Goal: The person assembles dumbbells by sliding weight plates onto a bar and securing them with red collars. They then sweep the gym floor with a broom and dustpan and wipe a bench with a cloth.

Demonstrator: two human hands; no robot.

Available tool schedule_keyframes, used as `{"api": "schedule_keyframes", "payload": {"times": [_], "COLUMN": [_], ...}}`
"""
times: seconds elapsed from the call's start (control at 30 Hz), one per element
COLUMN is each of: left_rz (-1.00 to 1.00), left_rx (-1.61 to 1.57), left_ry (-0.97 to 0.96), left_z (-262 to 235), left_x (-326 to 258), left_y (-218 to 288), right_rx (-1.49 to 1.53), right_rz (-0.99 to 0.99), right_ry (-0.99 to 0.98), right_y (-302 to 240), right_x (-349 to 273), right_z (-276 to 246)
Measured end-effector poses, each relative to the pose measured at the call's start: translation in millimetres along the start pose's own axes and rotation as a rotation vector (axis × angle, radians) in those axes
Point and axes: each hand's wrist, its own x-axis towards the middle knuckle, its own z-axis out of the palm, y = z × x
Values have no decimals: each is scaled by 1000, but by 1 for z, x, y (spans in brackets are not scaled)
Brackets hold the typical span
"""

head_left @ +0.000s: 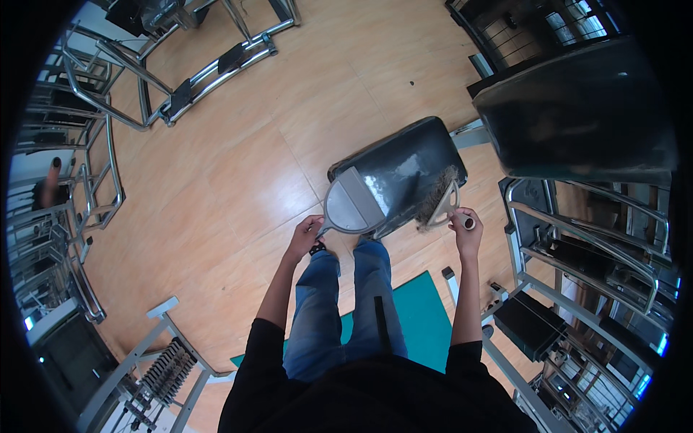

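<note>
My left hand [307,237] is closed round the handle of a grey dustpan [348,206]. The pan is over the near left end of a black padded seat [404,155]; whether it touches the padding I cannot tell. In my right hand [467,225] is a hand brush [442,203] with a pale triangular frame and dark, frayed bristles. Its bristles are at the seat's right end, with the frame angled towards me. Light glints off the seat's shiny cover between the two tools.
Chrome-framed gym equipment [216,65] stands at the far left. A larger black pad [577,112] rises on the right, above metal frames. A green mat [419,317] lies by my legs. At the lower left is a weight stack [170,370]. Tan tiles [238,173] cover the floor.
</note>
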Motion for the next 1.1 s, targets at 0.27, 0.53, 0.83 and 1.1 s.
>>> {"api": "schedule_keyframes", "payload": {"times": [0.27, 0.53, 0.83, 1.1], "left_rz": [-56, 166, -155, -221], "left_rx": [-56, 212, -345, -133], "left_ry": [-37, 268, 232, 225], "left_z": [121, 137, 122, 65], "left_x": [81, 102, 67, -6], "left_y": [24, 5, 21, -9], "right_rx": [-303, -1084, -1028, -1130], "right_rz": [-227, -697, -533, -589], "right_ry": [-16, -172, -376, -376], "right_y": [-22, 2, 41, 27], "right_x": [38, 33, 16, 4], "right_z": [-23, 101, 160, 154]}}
